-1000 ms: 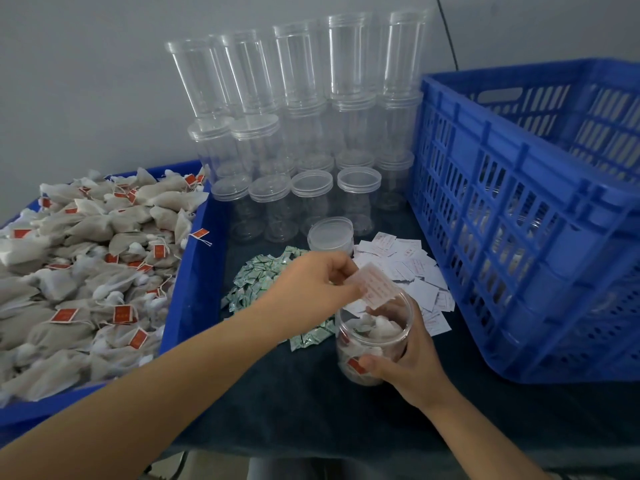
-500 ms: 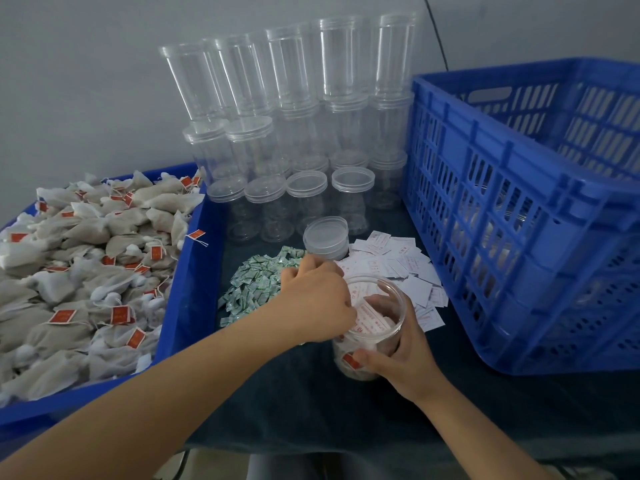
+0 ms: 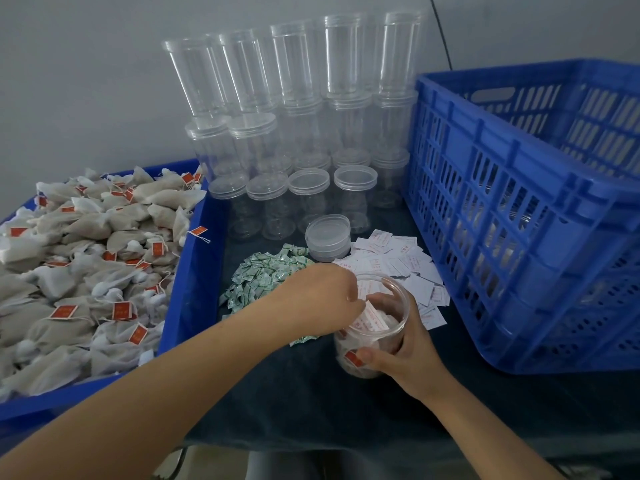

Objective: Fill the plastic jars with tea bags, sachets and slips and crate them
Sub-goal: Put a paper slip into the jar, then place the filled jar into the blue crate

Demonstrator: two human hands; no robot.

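R hand [image 3: 403,355] grips open jar [image 3: 372,336] upright; L hand [image 3: 325,297] at its left rim pinches slip [image 3: 374,315], w/ lid [image 3: 327,237] just beyond

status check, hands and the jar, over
Right hand grips open jar, tea bags inside. Left hand at jar mouth, pushing paper slip in; finger grip hidden. Loose lid behind, nothing blocking.
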